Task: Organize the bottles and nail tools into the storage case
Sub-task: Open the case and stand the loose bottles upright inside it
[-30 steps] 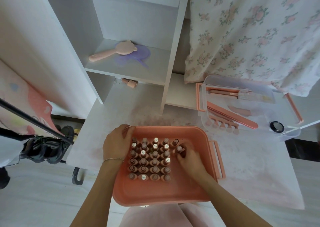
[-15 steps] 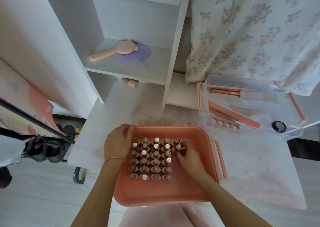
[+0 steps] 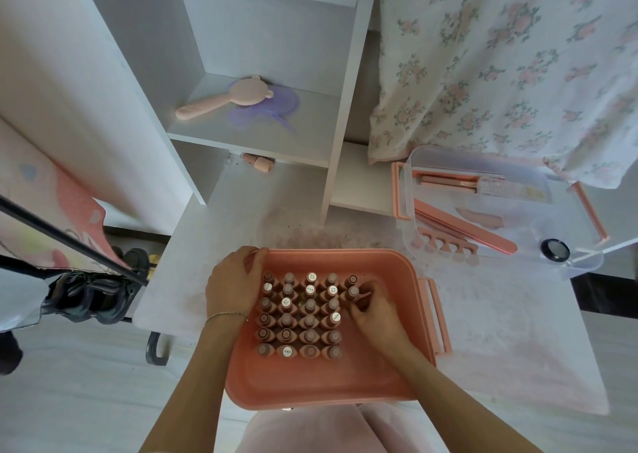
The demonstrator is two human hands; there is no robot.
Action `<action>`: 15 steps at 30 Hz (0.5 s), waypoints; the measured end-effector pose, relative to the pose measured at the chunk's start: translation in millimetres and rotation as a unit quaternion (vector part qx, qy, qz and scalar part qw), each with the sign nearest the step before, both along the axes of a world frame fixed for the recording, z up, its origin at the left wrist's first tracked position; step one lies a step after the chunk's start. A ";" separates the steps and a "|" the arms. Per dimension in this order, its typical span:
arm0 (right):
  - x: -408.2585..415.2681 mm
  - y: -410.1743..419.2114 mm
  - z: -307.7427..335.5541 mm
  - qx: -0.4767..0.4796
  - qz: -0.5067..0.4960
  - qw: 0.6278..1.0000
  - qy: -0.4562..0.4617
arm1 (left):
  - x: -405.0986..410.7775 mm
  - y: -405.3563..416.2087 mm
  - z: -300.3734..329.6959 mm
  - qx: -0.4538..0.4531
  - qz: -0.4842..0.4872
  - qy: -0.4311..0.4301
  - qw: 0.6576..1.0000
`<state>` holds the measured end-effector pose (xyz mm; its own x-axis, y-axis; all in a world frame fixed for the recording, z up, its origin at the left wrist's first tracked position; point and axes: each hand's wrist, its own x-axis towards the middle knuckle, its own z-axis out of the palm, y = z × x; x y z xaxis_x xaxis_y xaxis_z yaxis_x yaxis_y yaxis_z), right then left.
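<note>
A pink storage case (image 3: 310, 380) sits at the table's near edge. Several small pink nail polish bottles (image 3: 300, 314) stand upright in rows inside it. My left hand (image 3: 231, 287) grips the case's far left rim, fingers curled over the edge. My right hand (image 3: 374, 309) is inside the case at the right end of the rows, pinching a bottle (image 3: 353, 293) in the second row. One more bottle (image 3: 259, 161) lies on its side under the shelf. A clear tray (image 3: 566, 262) at the right holds a nail file (image 3: 462, 226), a toe separator (image 3: 445, 243) and other tools.
A white shelf unit (image 3: 331, 114) rises behind the table, holding a pink hand mirror (image 3: 224, 98) and a purple one. Floral fabric (image 3: 511, 65) hangs over the tray's far side. A small black-rimmed round item (image 3: 554, 249) lies in the tray. Shoes (image 3: 93, 297) sit on the floor left.
My right hand's fingers have shifted slightly around the bottle at the right end of the rows. My left hand has kept its grip on the case rim.
</note>
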<state>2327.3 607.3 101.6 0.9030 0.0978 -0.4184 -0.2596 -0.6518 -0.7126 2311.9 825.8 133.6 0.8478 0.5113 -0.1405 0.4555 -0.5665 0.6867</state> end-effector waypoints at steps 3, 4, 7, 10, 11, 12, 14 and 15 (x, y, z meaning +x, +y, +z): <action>-2.0 -7.1 3.1 -0.030 0.027 0.999 0.008 | 0.1 0.0 0.1 0.000 0.001 0.003 1.000; -3.1 -9.9 5.1 -0.044 0.037 0.998 0.008 | -0.1 -0.1 0.1 -0.001 0.001 0.003 1.000; -6.1 -16.0 16.5 -0.067 0.060 0.996 -0.014 | -0.3 -0.2 0.0 -0.003 0.000 0.001 1.000; -6.3 -16.0 34.7 -0.080 0.085 0.991 -0.072 | -0.9 -0.5 0.0 -0.002 0.000 0.000 1.000; -5.6 -14.9 41.8 -0.087 0.092 0.987 -0.098 | -1.2 -0.5 -0.1 -0.002 0.000 0.000 1.000; -4.4 -13.3 48.8 -0.092 0.098 0.983 -0.125 | -1.6 -0.4 -0.5 -0.003 0.000 -0.002 1.000; -0.4 -7.0 62.4 -0.087 0.104 0.976 -0.171 | -3.1 -0.5 -1.9 -0.007 0.000 -0.005 1.000; 2.5 -2.0 69.0 -0.077 0.107 0.973 -0.189 | -3.6 -0.3 -2.6 -0.013 0.002 -0.006 1.000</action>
<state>2329.8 605.3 170.7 0.9609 0.2633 -0.0858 0.1553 -0.7690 -0.6201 2308.2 825.6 131.0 0.8480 0.5102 -0.1436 0.4487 -0.5468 0.7068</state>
